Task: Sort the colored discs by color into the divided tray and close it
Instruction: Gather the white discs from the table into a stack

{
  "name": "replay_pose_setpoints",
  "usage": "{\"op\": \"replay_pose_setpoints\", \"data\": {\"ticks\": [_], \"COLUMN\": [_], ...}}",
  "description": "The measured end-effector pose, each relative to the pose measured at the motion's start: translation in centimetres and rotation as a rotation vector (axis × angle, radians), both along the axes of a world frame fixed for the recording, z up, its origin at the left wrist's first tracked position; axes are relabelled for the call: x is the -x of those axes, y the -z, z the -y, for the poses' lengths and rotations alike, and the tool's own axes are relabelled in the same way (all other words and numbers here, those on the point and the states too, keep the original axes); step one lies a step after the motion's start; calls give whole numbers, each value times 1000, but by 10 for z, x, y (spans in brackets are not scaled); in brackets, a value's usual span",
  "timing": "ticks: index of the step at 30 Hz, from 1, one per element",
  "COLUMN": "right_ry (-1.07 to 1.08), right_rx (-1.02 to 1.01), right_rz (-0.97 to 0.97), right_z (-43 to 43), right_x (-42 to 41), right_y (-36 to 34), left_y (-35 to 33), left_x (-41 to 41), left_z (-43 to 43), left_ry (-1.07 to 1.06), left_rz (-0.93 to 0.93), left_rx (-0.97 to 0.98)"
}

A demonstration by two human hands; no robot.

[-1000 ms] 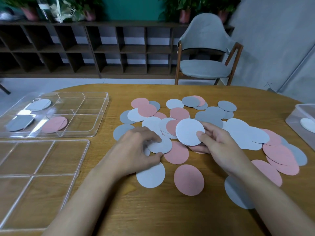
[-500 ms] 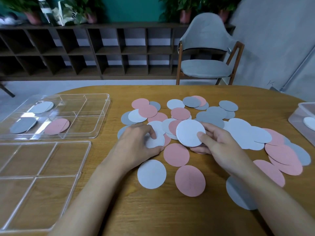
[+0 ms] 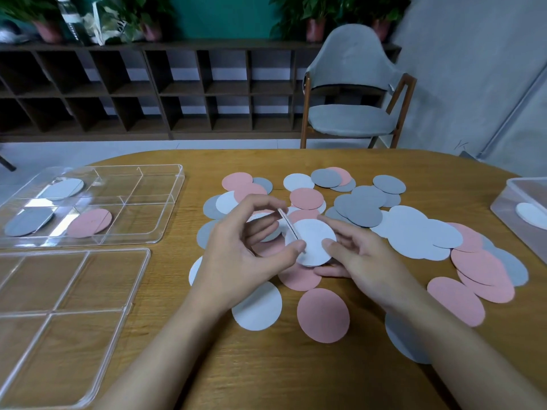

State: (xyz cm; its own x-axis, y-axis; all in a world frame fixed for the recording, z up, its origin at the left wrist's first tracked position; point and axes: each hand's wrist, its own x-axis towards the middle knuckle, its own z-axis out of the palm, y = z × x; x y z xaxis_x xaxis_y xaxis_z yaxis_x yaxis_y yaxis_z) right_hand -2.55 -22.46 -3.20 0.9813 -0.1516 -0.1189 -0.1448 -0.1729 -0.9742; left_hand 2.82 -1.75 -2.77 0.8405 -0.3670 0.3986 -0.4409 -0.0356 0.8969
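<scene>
Single head-worn wide-angle view, looking forward and down, close over the wooden table [image 3: 266, 365], chair [image 3: 352, 93] beyond

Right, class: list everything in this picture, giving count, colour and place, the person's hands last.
table: one, wooden, under everything.
divided tray: one, clear, far left on the table.
sorted discs: three, white, grey, pink, each in its own compartment.
tray lid: one, clear, near left, flat.
loose discs: many, pink, grey, white, overlapping mid-table.
box: one, clear, right edge, white disc inside.
chair: one, grey, behind the table.
shelf unit: one, dark, back wall, potted plants on top.
left-hand grip: pinches a white disc edge-on.
right-hand grip: holds a white disc facing the camera.
</scene>
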Motion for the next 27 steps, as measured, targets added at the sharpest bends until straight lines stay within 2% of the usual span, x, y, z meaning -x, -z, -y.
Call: {"op": "replay_pose_setpoints", "data": {"ticks": [7, 12, 16, 22, 27], "right_ry": [-39, -67, -62, -119, -97], "right_rx": [-186, -294, -349, 66, 151], "right_rz": [-2, 1, -26, 61, 57], "right_z": [0, -2, -4, -4, -7], "right_x": [1, 2, 2, 1, -3], "right_y": [-4, -6, -5, 9, 14], "left_y": [6, 8, 11, 17, 17], "left_x": [-3, -2, -2, 1, 1], "left_z": [-1, -1, -1, 4, 6], "left_ry": [48, -59, -56, -52, -77], "left_rz": [-40, 108, 176, 235, 255], "left_rx": [2, -201, -313, -453, -483]}}
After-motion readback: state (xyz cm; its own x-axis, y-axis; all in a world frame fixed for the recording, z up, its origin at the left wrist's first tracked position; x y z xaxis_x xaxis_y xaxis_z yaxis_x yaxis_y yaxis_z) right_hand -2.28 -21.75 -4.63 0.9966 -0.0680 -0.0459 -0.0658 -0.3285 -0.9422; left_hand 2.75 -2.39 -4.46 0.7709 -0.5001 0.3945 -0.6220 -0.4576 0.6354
